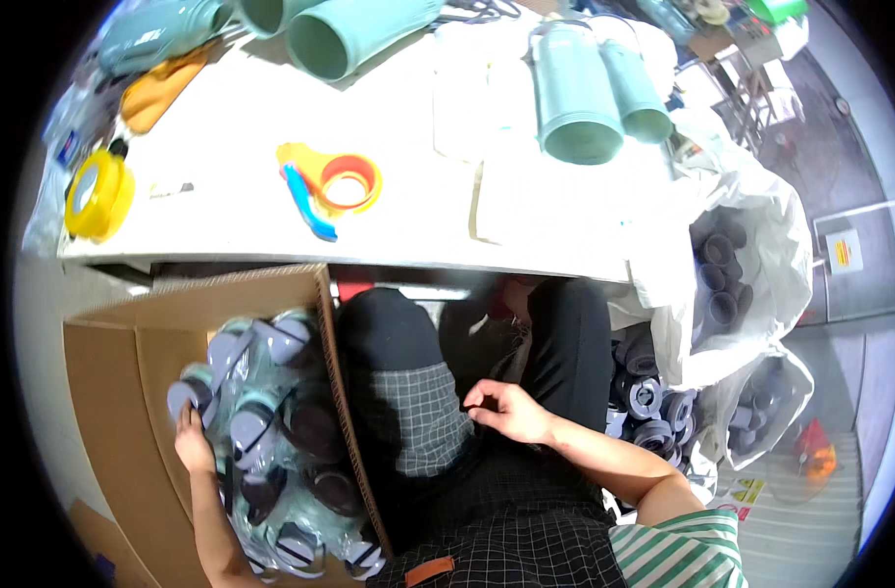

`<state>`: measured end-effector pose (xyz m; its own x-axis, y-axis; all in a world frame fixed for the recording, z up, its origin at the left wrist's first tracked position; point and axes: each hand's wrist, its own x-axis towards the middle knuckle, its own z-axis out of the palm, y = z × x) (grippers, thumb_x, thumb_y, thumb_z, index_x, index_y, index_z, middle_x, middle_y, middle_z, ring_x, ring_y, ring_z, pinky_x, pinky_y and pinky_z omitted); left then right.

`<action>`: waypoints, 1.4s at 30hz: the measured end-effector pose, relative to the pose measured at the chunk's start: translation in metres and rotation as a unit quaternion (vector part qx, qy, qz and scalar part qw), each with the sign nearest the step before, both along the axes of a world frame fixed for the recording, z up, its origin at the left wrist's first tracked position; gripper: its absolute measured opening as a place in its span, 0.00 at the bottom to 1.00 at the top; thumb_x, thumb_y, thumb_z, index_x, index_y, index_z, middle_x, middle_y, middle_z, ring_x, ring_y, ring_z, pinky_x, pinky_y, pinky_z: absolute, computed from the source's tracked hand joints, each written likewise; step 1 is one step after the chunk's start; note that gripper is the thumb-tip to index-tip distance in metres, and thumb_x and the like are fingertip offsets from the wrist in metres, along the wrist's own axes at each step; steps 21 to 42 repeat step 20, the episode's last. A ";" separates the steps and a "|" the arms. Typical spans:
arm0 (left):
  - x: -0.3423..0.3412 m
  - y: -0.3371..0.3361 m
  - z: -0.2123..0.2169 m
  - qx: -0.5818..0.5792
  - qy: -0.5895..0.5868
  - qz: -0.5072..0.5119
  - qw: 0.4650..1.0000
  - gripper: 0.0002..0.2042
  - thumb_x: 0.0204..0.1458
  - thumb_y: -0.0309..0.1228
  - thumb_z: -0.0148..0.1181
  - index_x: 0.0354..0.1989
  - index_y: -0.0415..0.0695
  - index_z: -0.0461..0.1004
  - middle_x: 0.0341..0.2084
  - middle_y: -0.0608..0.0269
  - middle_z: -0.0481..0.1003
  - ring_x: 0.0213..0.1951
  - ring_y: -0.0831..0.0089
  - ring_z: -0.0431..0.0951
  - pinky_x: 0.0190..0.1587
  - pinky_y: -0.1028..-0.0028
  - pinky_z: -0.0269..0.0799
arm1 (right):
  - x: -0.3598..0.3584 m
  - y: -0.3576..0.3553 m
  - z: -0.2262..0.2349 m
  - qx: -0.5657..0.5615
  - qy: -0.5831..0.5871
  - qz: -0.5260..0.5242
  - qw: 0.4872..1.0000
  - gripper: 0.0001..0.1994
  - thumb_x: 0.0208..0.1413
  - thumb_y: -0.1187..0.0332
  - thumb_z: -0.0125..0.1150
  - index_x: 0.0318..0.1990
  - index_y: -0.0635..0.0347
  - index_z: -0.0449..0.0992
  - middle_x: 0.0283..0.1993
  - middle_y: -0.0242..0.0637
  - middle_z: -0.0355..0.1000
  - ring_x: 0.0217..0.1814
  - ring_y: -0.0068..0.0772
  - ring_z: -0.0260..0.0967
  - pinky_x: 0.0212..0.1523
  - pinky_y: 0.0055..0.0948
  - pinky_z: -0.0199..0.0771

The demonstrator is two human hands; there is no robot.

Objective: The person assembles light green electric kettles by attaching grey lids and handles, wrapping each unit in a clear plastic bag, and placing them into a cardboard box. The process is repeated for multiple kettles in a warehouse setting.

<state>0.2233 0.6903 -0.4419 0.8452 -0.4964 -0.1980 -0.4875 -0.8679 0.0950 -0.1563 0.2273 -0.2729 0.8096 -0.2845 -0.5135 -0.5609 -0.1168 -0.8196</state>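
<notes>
My left hand (194,443) reaches into a cardboard box (104,377) on the left. Its fingers are closed against the grey lid of a bottle (190,394) by the box's left side. Around it stand several lidded bottles (254,431), some with grey lids and some with dark ones, among clear plastic wrapping. Over my lap hovers my right hand (511,412), its fingers loosely curled with a gap between thumb and forefinger. Nothing shows in that hand. Beneath it lies the checked apron (418,421) over my dark trousers.
Ahead is a white table (398,127) with pale green bottle bodies (577,108), a yellow tape roll (99,196) and an orange ring-shaped tool (349,183) with a blue handle. At right, a white bag (751,333) holds dark cups, above a pile of grey and black lids (648,402).
</notes>
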 end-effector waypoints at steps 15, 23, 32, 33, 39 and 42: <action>-0.082 0.036 0.042 0.048 0.157 0.111 0.980 0.34 0.47 0.43 0.69 0.59 0.33 0.69 0.69 0.43 0.59 0.65 0.44 0.65 0.64 0.57 0.66 | 0.087 -0.307 0.075 -0.106 -0.369 -0.539 0.749 0.21 0.61 0.67 0.65 0.56 0.68 0.65 0.48 0.41 0.71 0.44 0.37 0.75 0.44 0.35 0.78; -0.090 -0.010 0.049 -0.038 0.037 0.293 0.955 0.40 0.44 0.53 0.73 0.60 0.35 0.70 0.54 0.40 0.75 0.57 0.46 0.75 0.60 0.58 0.69 | 0.102 -0.493 0.085 -0.051 -0.379 -0.577 0.722 0.34 0.59 0.57 0.69 0.64 0.69 0.59 0.61 0.45 0.66 0.53 0.40 0.74 0.48 0.34 0.76; -0.090 -0.010 0.049 -0.038 0.037 0.293 0.955 0.40 0.44 0.53 0.73 0.60 0.35 0.70 0.54 0.40 0.75 0.57 0.46 0.75 0.60 0.58 0.69 | 0.102 -0.493 0.085 -0.051 -0.379 -0.577 0.722 0.34 0.59 0.57 0.69 0.64 0.69 0.59 0.61 0.45 0.66 0.53 0.40 0.74 0.48 0.34 0.76; -0.090 -0.010 0.049 -0.038 0.037 0.293 0.955 0.40 0.44 0.53 0.73 0.60 0.35 0.70 0.54 0.40 0.75 0.57 0.46 0.75 0.60 0.58 0.69 | 0.102 -0.493 0.085 -0.051 -0.379 -0.577 0.722 0.34 0.59 0.57 0.69 0.64 0.69 0.59 0.61 0.45 0.66 0.53 0.40 0.74 0.48 0.34 0.76; -0.090 -0.010 0.049 -0.038 0.037 0.293 0.955 0.40 0.44 0.53 0.73 0.60 0.35 0.70 0.54 0.40 0.75 0.57 0.46 0.75 0.60 0.58 0.69 | 0.102 -0.493 0.085 -0.051 -0.379 -0.577 0.722 0.34 0.59 0.57 0.69 0.64 0.69 0.59 0.61 0.45 0.66 0.53 0.40 0.74 0.48 0.34 0.76; -0.090 -0.010 0.049 -0.038 0.037 0.293 0.955 0.40 0.44 0.53 0.73 0.60 0.35 0.70 0.54 0.40 0.75 0.57 0.46 0.75 0.60 0.58 0.69 | 0.102 -0.493 0.085 -0.051 -0.379 -0.577 0.722 0.34 0.59 0.57 0.69 0.64 0.69 0.59 0.61 0.45 0.66 0.53 0.40 0.74 0.48 0.34 0.76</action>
